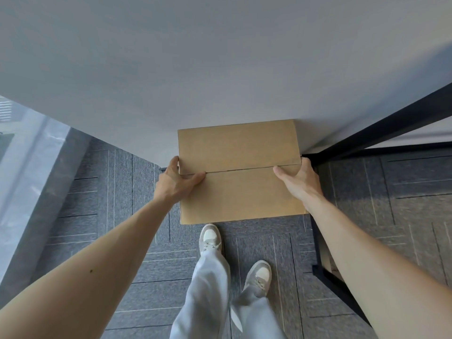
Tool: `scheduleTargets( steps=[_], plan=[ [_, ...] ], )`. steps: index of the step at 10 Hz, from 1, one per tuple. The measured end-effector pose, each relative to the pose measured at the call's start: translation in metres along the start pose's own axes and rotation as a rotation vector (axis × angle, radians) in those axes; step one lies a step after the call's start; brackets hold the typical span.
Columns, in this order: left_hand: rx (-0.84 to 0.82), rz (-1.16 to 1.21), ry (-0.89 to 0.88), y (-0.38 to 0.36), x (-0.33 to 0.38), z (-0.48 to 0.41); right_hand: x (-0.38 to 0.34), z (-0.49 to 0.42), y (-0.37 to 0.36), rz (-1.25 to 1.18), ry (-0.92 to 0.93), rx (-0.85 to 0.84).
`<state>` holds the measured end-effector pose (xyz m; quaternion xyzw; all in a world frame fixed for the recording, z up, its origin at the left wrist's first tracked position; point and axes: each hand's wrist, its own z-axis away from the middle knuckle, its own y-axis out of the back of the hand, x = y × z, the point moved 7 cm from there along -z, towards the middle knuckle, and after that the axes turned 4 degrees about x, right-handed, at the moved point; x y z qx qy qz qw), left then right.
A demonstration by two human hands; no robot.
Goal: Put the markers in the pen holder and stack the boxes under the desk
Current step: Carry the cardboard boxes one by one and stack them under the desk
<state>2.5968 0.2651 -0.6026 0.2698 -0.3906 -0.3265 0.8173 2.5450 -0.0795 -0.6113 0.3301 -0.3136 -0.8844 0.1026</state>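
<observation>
The left hand (pixel 177 182) and right hand (pixel 302 179) grip opposite sides of a flat brown cardboard box (pixel 239 189) at the white desk (pixel 220 69) edge; stacking looks unfinished, markers unseen.

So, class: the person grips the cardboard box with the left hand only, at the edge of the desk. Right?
Not quite. In the head view both hands grip the cardboard box at the edge of the desk: the left hand on its left side, the right hand on its right.
</observation>
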Motion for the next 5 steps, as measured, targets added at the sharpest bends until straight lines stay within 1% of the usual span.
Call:
scheduleTargets(
  steps=[1,2,3,4,5],
  plan=[
    [0.018,-0.102,0.067,0.012,0.006,0.007,-0.008,0.012,0.005,0.083,0.006,-0.039],
    [0.068,-0.107,0.062,0.045,0.033,0.028,-0.036,0.036,0.03,0.085,0.025,0.007],
    [0.136,-0.03,-0.013,0.098,0.073,0.065,-0.079,0.073,0.076,-0.039,0.07,0.037],
    [0.209,0.075,-0.079,0.161,0.114,0.11,-0.136,0.119,0.13,-0.144,0.191,0.014],
    [0.304,0.209,-0.212,0.231,0.168,0.164,-0.21,0.172,0.2,-0.262,0.356,0.021]
  ],
)
